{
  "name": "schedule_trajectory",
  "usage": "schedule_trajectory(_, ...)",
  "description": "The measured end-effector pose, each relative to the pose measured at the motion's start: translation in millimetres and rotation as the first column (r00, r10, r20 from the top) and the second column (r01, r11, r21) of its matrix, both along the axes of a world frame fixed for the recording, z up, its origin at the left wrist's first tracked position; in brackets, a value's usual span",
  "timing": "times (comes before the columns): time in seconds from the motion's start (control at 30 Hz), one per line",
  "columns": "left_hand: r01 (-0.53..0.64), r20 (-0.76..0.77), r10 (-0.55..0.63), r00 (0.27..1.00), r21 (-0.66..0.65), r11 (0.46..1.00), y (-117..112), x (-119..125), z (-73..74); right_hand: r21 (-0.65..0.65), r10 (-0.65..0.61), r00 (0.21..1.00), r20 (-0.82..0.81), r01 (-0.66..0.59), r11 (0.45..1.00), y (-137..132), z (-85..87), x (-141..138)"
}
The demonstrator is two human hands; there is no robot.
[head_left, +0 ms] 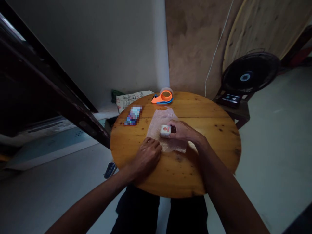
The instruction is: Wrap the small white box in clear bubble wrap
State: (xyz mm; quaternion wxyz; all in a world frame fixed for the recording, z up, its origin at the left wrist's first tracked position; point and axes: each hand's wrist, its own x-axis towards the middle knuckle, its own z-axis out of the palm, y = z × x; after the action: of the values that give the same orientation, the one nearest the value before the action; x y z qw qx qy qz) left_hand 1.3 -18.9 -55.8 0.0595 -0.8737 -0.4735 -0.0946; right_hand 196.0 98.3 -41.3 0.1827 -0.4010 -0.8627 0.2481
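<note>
A small white box (165,130) with a red mark stands on a sheet of clear bubble wrap (159,122) spread on a round wooden table (214,130). My right hand (183,132) is closed around the box from the right. My left hand (147,154) rests on the near left corner of the bubble wrap, fingers curled down onto it.
An orange tape dispenser (163,96) sits at the table's far edge. A small colourful packet (133,115) lies at the left. A black fan (248,76) stands to the right, folded papers (130,98) lie behind the table, and a dark sloping beam (60,91) runs at the left.
</note>
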Motion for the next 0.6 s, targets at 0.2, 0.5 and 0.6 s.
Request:
schedule_trajectory(0.2,-0.006,0.206,-0.002,0.979,0.036,0.999,-2,-2,0.7,-0.005,0.012,1.0,-0.016,-0.012,1.0,-1,3.3,-1)
schedule_trajectory(0.5,0.008,0.284,-0.035,0.958,0.097,0.995,16,-3,19.3,-0.025,0.016,0.999,-0.045,-0.017,1.0,-3,4.7,-3)
schedule_trajectory(0.6,0.004,0.292,-0.032,0.956,0.095,0.995,17,-2,20.3,-0.032,0.017,0.999,-0.051,-0.019,0.999,-2,2.9,-2)
